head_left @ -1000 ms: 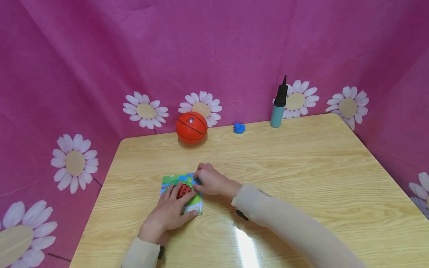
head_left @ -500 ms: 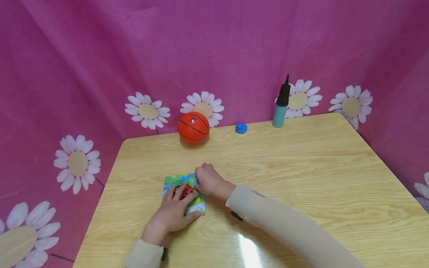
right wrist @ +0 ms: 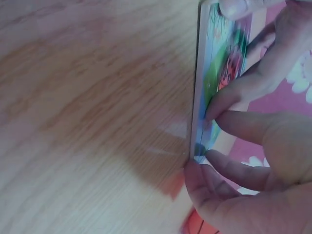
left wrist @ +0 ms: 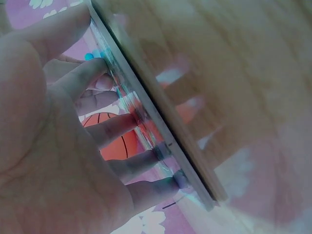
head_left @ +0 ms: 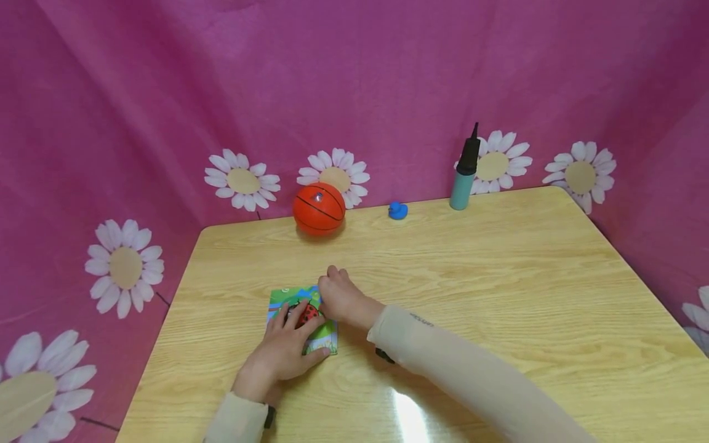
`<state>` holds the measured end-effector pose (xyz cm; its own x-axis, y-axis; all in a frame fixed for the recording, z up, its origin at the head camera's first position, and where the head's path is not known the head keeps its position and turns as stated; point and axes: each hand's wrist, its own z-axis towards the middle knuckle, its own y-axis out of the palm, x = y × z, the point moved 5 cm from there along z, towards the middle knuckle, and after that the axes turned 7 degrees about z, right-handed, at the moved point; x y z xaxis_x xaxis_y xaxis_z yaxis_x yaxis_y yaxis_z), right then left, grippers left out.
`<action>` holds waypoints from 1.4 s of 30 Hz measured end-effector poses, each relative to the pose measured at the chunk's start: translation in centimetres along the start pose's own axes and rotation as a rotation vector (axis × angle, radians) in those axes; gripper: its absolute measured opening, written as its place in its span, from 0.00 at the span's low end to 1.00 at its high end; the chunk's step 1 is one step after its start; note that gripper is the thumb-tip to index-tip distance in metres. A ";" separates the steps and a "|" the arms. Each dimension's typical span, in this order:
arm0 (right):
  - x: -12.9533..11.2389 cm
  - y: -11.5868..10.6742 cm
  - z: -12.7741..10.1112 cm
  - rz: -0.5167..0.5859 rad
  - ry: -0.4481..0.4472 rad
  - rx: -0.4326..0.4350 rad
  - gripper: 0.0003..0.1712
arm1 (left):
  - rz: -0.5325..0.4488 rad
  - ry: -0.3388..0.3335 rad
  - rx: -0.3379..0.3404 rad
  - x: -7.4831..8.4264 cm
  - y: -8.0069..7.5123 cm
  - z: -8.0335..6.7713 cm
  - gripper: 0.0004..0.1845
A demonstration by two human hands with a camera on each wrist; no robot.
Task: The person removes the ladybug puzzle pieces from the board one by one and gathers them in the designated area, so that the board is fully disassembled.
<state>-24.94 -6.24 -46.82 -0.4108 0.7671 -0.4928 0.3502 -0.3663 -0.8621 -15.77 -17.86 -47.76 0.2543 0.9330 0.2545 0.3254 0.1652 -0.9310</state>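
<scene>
Where your hands meet, lower left of centre in the head view, a small picture puzzle board [head_left: 310, 335] lies flat on the wooden table [head_left: 498, 271]. It shows green and blue ground with a red ladybird [head_left: 306, 314] in the middle.

Your left hand [head_left: 279, 357] rests on the board with fingers straight and spread, pressing it down; its thumb lies along the board's near right corner. The left wrist view confirms it: straight fingers [left wrist: 114, 129] splayed against the board's printed face [left wrist: 146, 122], nothing gripped.

Your right hand [head_left: 340, 298] sits at the board's upper right corner, fingers curled. In the right wrist view the fingertips [right wrist: 214, 105] press on the printed face near the edge [right wrist: 197, 97] and the thumb touches the board's rim. Whether it pinches a loose piece or just the board, you can't tell from these frames. Both hands are touching the board and just beside each other.

Both arms wear beige sleeves [head_left: 454, 369].

Further out, along the table's far edge: an orange toy basketball [head_left: 319, 208] upper left of centre, a small blue duck [head_left: 397, 211] to its right, then an upright teal air pump with a black top [head_left: 464, 172]. All three are well apart from the board.

Pink cloth with white daisies [head_left: 332, 92] walls in the table at the back and sides.
</scene>
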 end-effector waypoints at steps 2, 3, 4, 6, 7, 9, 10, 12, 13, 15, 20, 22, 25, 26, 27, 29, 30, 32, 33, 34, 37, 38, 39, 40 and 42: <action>0.4 0.0 0.1 0.044 0.023 -0.010 0.15 | -0.004 -0.001 -0.008 0.0 0.0 0.0 0.35; 0.5 0.0 0.1 0.060 0.035 -0.018 0.15 | -0.004 -0.001 -0.012 0.1 0.0 0.0 0.35; 0.7 0.1 0.2 0.072 0.043 -0.027 0.16 | -0.006 -0.001 -0.018 0.1 0.1 0.0 0.35; 1.0 0.1 0.2 0.083 0.054 -0.037 0.16 | -0.007 -0.001 -0.026 0.1 0.2 0.0 0.35; 1.0 0.1 0.2 0.085 0.056 -0.041 0.17 | -0.007 -0.001 -0.028 0.1 0.3 0.0 0.35; 1.1 0.1 0.2 0.090 0.054 -0.042 0.18 | -0.004 -0.001 -0.028 0.1 0.3 0.0 0.35; 1.1 0.1 0.2 0.092 0.052 -0.041 0.19 | -0.003 -0.002 -0.029 0.1 0.3 0.0 0.35; 1.2 0.1 0.2 0.098 0.046 -0.036 0.20 | -0.002 -0.002 -0.031 0.1 0.2 0.0 0.35; 1.3 0.0 0.2 0.104 0.041 -0.032 0.20 | -0.003 -0.003 -0.032 0.2 0.2 0.1 0.35; 1.3 0.0 0.1 0.116 0.020 -0.021 0.20 | -0.004 -0.007 -0.037 0.1 0.2 0.1 0.35; 1.6 -0.1 -0.2 0.191 -0.050 0.019 0.19 | -0.003 -0.010 -0.042 0.1 0.5 0.2 0.35; 1.9 -0.1 -0.3 0.232 -0.052 0.031 0.22 | -0.004 -0.007 -0.037 0.1 0.5 0.3 0.35; 2.2 -0.2 -0.4 0.269 -0.071 0.058 0.19 | -0.002 -0.001 -0.035 0.1 0.5 0.3 0.35; 2.3 -0.3 -0.5 0.276 -0.083 0.066 0.17 | -0.001 0.000 -0.036 0.1 0.5 0.3 0.35; 2.3 -0.5 -0.5 0.284 -0.098 0.072 0.13 | 0.000 -0.001 -0.037 0.2 0.5 0.3 0.36; 2.4 -0.8 -0.7 0.288 -0.140 0.083 0.05 | 0.001 -0.002 -0.038 0.2 0.5 0.3 0.36; 2.5 -1.1 -0.8 0.289 -0.161 0.087 0.03 | -0.001 -0.003 -0.038 0.2 0.5 0.3 0.36; 2.8 -1.8 -1.0 0.291 -0.178 0.081 0.03 | -0.005 -0.007 -0.041 0.1 0.6 0.2 0.36; 3.0 -2.1 -1.1 0.293 -0.182 0.076 0.03 | -0.008 -0.011 -0.043 0.1 0.7 0.2 0.36; 3.4 -2.6 -1.2 0.293 -0.188 0.074 0.03 | -0.011 -0.012 -0.044 0.1 0.7 0.3 0.36; 4.8 -4.1 -1.7 0.298 -0.180 0.063 0.04 | -0.016 -0.015 -0.041 0.1 0.7 0.3 0.36; 5.4 -4.6 -1.9 0.303 -0.174 0.057 0.05 | -0.016 -0.018 -0.038 0.0 0.7 0.3 0.36; 6.1 -5.1 -2.1 0.307 -0.167 0.048 0.06 | -0.015 -0.023 -0.036 0.0 0.6 0.3 0.36; 6.8 -5.6 -2.3 0.312 -0.163 0.038 0.08 | -0.015 -0.028 -0.033 0.0 0.5 0.3 0.36; 8.2 -6.3 -2.8 0.329 -0.145 0.005 0.09 | -0.018 -0.037 -0.033 -0.1 0.4 0.2 0.36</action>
<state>-28.13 3.85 -45.09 -0.3919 0.5253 -0.7553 0.4796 -0.5840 -0.6550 -15.84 -17.81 -48.24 0.2145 0.9412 0.2611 0.3601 0.1723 -0.9169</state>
